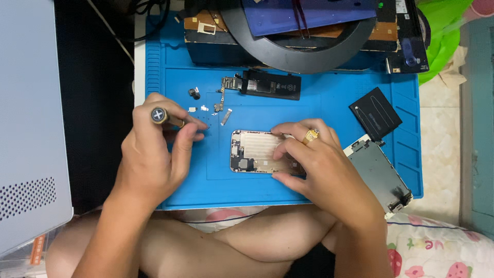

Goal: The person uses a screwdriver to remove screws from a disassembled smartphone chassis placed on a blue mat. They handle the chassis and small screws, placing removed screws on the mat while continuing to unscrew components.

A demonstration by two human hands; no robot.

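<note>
Resting: both hands work over a blue repair mat that lies on the worktop, seen from above.
Left hand: the left hand sits over the mat's left part, its fingers curled shut round a small screwdriver.
Screwdriver: its round metal cap with a cross mark points up toward the camera; the tip end is hidden behind the fingers, near a few tiny screws on the mat.
Right hand: the right hand lies over the right half of an opened phone housing, fingers bent and pressing on it, thumb at its lower edge; they close on nothing that shows. A gold ring sits on one finger.
Phone housing: a gold-coloured shell, flat near the middle of the mat, inside facing up, its left half in plain view.
Loose parts: a small logic board touches the left end of a black battery at the mat's upper middle; small brackets and a flex piece lie just below them.
Right side: a black square part lies tilted on the mat, and a phone screen assembly lies face down just beside the right hand, reaching over the mat's edge.
Top edge: a dark ring-shaped lamp rests over a box at the far side of the mat.
Left edge: a grey case stands well apart from the mat.
Below: bare crossed legs show under the forearms.
</note>
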